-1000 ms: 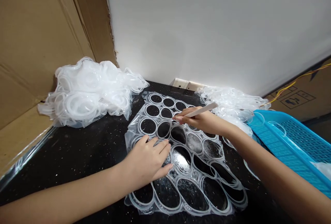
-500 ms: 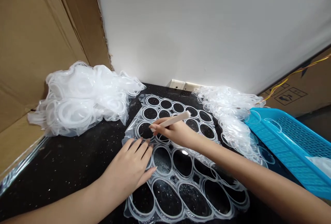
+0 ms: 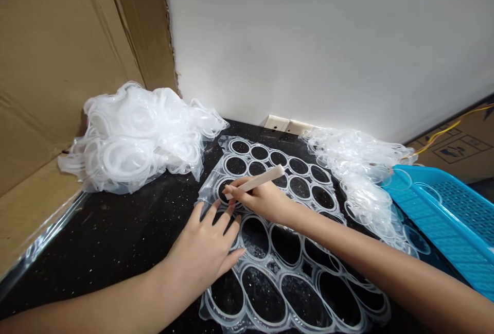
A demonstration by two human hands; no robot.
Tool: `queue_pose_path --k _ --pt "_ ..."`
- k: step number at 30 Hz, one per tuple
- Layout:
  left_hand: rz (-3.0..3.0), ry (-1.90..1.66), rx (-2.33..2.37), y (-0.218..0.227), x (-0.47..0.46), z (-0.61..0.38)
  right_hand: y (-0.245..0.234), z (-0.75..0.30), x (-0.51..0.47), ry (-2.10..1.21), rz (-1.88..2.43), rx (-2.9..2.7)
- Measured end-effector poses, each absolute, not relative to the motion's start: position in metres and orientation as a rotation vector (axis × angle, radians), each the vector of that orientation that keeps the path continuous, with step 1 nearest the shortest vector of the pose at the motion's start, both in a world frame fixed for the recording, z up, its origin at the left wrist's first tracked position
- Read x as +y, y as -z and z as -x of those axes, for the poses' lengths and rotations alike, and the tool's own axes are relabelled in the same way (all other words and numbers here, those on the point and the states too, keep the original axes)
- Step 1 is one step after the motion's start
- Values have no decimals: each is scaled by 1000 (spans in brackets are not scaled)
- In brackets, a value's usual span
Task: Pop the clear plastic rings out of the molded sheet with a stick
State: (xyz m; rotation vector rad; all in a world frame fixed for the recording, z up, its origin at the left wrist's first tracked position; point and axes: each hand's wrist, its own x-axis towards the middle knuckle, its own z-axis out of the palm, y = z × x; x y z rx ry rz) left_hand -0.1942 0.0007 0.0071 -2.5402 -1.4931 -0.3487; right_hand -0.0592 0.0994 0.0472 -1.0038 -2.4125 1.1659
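Observation:
A clear plastic sheet [image 3: 301, 272] of joined round rings with oval and circular holes lies flat on the counter. My left hand [image 3: 204, 251] presses on it with fingers spread, holding nothing. My right hand [image 3: 258, 200] grips a pale flat stick [image 3: 257, 182], and its fingertips rest at a ring near the sheet's upper left. The stick's tip is hidden behind my fingers. My left fingertips lie just below my right hand, nearly touching it.
Heaps of clear plastic rings lie at left [image 3: 135, 138] and right [image 3: 358, 179] on a black speckled counter [image 3: 96, 236]. A blue plastic tray [image 3: 443, 215] sits at right. Cardboard [image 3: 57, 66] lines the left side, behind which stands a white wall [image 3: 309, 40] with a socket [image 3: 285, 125].
My right hand and the stick have moved left across the sheet, toward its upper-left rings. My left hand has also shifted left on the sheet, and the view has moved slightly.

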Motion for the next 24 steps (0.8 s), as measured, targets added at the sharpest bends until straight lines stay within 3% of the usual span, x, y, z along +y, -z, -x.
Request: queue_pose_path --k 12,24 --pt "2648 179 -1520 -11 -2 196 -46 64 89 -839 1008 -2608" --pt "2746 35 -1563 -18 -3 198 -58 60 87 -976 1050 -2634"
